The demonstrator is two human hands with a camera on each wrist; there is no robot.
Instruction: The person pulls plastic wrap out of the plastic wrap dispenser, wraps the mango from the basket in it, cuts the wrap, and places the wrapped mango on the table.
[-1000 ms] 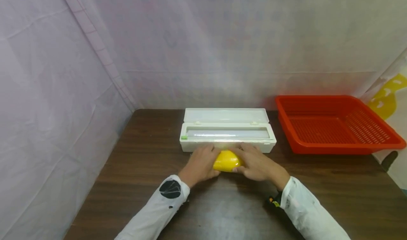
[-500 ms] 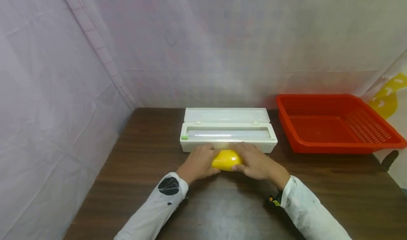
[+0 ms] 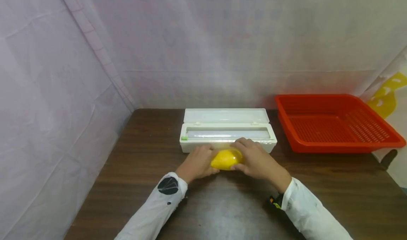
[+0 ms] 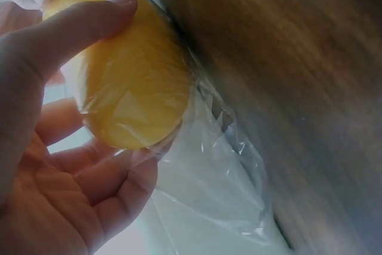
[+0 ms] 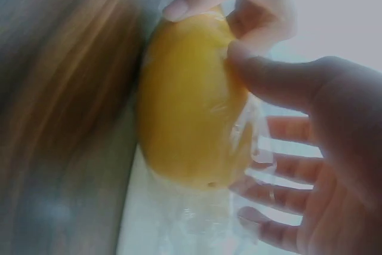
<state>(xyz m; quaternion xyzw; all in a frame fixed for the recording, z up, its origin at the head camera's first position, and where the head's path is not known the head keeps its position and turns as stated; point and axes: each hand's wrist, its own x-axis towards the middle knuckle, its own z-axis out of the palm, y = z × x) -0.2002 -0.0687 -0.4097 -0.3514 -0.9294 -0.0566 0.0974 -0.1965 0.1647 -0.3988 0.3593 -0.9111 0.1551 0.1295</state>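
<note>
A yellow mango (image 3: pixel 226 159) wrapped in clear cling film is held between both hands, in front of the cling film box (image 3: pixel 227 147). My left hand (image 3: pixel 198 163) grips one end, its thumb on the mango's side and its fingers curled behind. Loose cling film (image 4: pixel 221 177) sticks out past that end in the left wrist view. My right hand (image 3: pixel 259 161) holds the other end, thumb on the skin and fingers spread along the far side against the film (image 5: pixel 259 141). The box's lid (image 3: pixel 226 115) is tipped back, and a film roll (image 3: pixel 227 134) shows inside.
A red plastic basket (image 3: pixel 297 145) stands at the right rear of the brown wooden table (image 3: pixel 152 162). White sheeting (image 3: pixel 203 49) hangs behind the table and along its left side.
The mango has shifted slightly to the left in the hands. The right hand's fingers have risen a little against the box front. The left hand has barely moved.
</note>
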